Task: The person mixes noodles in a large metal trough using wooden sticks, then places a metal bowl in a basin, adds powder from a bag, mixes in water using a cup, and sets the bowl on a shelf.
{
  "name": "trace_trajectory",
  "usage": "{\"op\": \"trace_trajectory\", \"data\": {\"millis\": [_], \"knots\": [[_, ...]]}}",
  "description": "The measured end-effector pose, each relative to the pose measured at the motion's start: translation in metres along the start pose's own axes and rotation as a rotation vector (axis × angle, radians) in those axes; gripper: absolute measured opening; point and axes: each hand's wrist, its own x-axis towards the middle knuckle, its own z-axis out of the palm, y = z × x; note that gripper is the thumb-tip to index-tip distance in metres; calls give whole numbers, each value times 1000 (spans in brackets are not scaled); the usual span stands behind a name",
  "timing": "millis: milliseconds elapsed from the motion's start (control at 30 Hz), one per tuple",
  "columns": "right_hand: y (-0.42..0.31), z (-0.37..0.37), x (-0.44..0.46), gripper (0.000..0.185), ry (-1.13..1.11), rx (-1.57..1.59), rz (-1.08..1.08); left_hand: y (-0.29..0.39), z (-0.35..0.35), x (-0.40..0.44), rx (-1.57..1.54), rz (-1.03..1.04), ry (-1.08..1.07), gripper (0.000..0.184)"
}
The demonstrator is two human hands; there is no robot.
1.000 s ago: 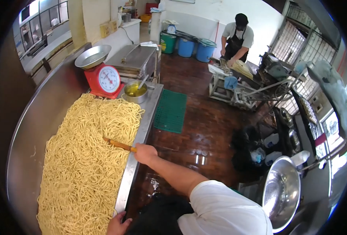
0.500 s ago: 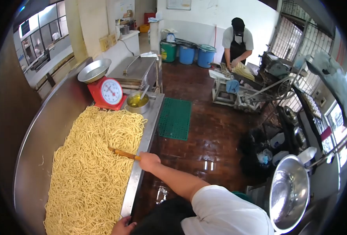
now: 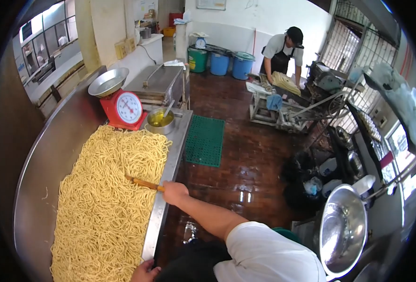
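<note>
A broad bed of thick yellow noodles (image 3: 100, 211) covers the steel table. My right hand (image 3: 175, 193) is closed around the end of a wooden stick (image 3: 144, 183), just over the table's right rim. The stick's far tip lies in the noodles, so its end is partly hidden. At the bottom of the view my left hand (image 3: 144, 271) rests by the near rim, beside the noodles. Its thumb and a finger show apart, with nothing visible between them; the rest is cut off by the frame.
A red dial scale (image 3: 127, 107) with a metal pan (image 3: 108, 82) and a pot of yellow liquid (image 3: 160, 121) stand at the table's far end. A green mat (image 3: 204, 141) lies on the floor. A co-worker (image 3: 283, 54) bends at a machine (image 3: 283, 105). A steel bowl (image 3: 343, 230) is at right.
The view has shifted slightly, moving everything a little left. My hands and the stick hold nearly the same place over the noodles. The co-worker has leaned right, arms now spread around pale yellow strips.
</note>
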Motion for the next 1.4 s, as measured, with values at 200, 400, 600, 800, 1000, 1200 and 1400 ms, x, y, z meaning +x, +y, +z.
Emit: {"op": "trace_trajectory", "data": {"millis": [200, 400, 600, 800, 1000, 1200, 1400], "knots": [[-2, -5, -3, 25, 0, -6, 4, 5, -2, -5, 140, 49, 66, 48], [-12, -19, -2, 32, -114, -72, 136, -15, -1, 3, 323, 87, 156, 62], [-4, -13, 4, 36, -91, -171, -52, -27, 22, -28, 304, 56, 353, 57], [0, -14, 13, 40, -117, -170, -86, -38, 49, -53, 231, -16, 504, 54], [-2, -20, 11, 39, -133, -123, -98, -34, 78, -41, 199, 119, 591, 55], [3, -17, 14, 39, -114, -115, -138, -19, 87, -42, 230, 21, 550, 56], [5, -24, 13, 41, -154, -93, -133, -15, 98, -50, 188, -57, 560, 55]]}}
